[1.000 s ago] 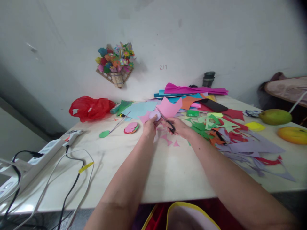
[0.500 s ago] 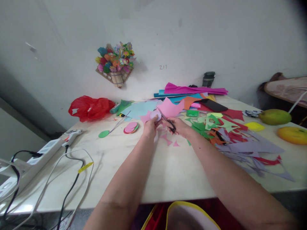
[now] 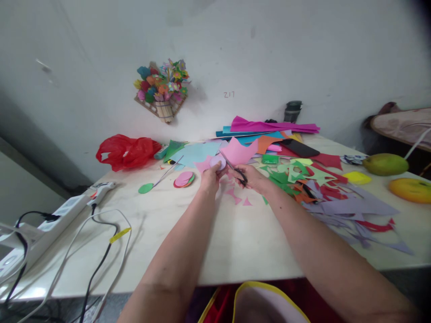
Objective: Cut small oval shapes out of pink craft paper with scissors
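My left hand (image 3: 211, 175) is closed on a lavender paper circle (image 3: 216, 161), with pink paper (image 3: 201, 165) just behind its edge. In my right hand (image 3: 252, 176) is a pair of dark-handled scissors (image 3: 241, 175), its fingers wrapped round the handles. The blades point up and left, close beside the circle; whether they touch it I cannot tell. Small pink paper scraps (image 3: 235, 196) lie beneath and between the hands. To the left of my left hand rests a stack of cut circles (image 3: 183, 179), pink on top. A green circle (image 3: 146, 188) lies farther left.
Coloured paper offcuts (image 3: 340, 204) spread over the right side, near a green mango (image 3: 385, 164) and an orange-yellow fruit (image 3: 411, 190). A black phone (image 3: 299, 147) lies on sheets at the back. At left are a red plastic bag (image 3: 127, 151) and a power strip (image 3: 69, 207) with cables.
The lavender circle and my left fingers have shifted very slightly. Both hands keep their grip, and everything else on the table stays put.
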{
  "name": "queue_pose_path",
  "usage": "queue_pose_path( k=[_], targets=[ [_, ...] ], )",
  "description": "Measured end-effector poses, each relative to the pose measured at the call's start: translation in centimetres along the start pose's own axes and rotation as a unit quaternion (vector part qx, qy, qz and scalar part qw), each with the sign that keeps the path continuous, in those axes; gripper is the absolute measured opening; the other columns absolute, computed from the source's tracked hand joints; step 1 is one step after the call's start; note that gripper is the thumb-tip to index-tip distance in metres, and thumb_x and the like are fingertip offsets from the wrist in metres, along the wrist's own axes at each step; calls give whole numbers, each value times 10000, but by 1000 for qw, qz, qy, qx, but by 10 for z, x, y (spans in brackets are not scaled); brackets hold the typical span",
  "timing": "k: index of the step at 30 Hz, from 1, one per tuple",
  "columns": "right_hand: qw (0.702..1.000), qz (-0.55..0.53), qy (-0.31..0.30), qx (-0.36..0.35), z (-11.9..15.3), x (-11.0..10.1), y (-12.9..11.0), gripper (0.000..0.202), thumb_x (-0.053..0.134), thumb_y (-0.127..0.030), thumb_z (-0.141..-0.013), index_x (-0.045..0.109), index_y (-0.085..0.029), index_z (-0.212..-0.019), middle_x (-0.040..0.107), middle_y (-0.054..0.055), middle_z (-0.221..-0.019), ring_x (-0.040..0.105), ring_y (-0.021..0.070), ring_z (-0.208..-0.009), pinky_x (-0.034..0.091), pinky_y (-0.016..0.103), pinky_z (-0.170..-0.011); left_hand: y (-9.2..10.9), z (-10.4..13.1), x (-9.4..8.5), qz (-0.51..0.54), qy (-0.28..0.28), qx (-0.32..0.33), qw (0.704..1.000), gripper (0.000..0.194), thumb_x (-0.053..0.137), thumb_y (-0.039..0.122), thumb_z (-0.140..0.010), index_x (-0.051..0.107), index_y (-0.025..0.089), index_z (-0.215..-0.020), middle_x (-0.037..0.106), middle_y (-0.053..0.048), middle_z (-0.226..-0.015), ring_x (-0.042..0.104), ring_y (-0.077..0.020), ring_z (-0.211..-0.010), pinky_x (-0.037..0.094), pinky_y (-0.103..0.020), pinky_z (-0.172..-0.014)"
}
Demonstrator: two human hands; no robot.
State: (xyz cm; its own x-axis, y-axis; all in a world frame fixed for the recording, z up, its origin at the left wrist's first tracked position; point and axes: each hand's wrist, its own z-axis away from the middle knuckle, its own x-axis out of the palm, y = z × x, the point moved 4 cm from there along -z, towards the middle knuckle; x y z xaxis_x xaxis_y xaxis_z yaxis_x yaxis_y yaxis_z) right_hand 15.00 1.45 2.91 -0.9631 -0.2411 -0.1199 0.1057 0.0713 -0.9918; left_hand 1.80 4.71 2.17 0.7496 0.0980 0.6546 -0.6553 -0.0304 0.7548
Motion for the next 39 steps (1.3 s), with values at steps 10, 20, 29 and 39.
queue_pose_path(
  k=[10, 20, 29, 39],
  targets=[
    [1000, -13, 3, 5, 3, 1, -5, 233, 695, -321, -690, 522, -171, -732, 476, -56, -452, 391, 57, -314, 177, 173, -276, -1, -6, -6, -2, -15, -18, 1000, 138, 647, 53, -695, 643, 91, -828, 692, -88, -757, 678, -197, -762, 550, -306, -751],
    [999, -36, -23, 0, 5, -1, -4, 246, 602, -395, -715, 540, -168, -787, 508, -42, -478, 408, 61, -318, 152, 173, -272, 2, -10, -10, 16, -20, -17, 1000, 160, 651, 5, -691, 649, 89, -828, 690, -67, -785, 671, -160, -717, 552, -221, -615],
    [997, -50, -60, -4, 4, -1, -1, 288, 552, -465, -753, 509, -182, -792, 532, -34, -500, 440, 76, -329, 177, 177, -269, 2, -9, -11, 27, -36, -33, 998, 208, 637, -9, -697, 655, 72, -888, 696, -70, -791, 669, -144, -673, 550, -200, -568],
    [997, -35, -60, -20, 6, -2, -3, 299, 557, -472, -797, 505, -178, -799, 557, -27, -530, 467, 75, -348, 216, 169, -273, 2, -3, -9, -11, -50, -48, 998, 146, 672, 32, -702, 670, 68, -843, 702, -103, -794, 676, -169, -688, 554, -260, -690]
  ],
)
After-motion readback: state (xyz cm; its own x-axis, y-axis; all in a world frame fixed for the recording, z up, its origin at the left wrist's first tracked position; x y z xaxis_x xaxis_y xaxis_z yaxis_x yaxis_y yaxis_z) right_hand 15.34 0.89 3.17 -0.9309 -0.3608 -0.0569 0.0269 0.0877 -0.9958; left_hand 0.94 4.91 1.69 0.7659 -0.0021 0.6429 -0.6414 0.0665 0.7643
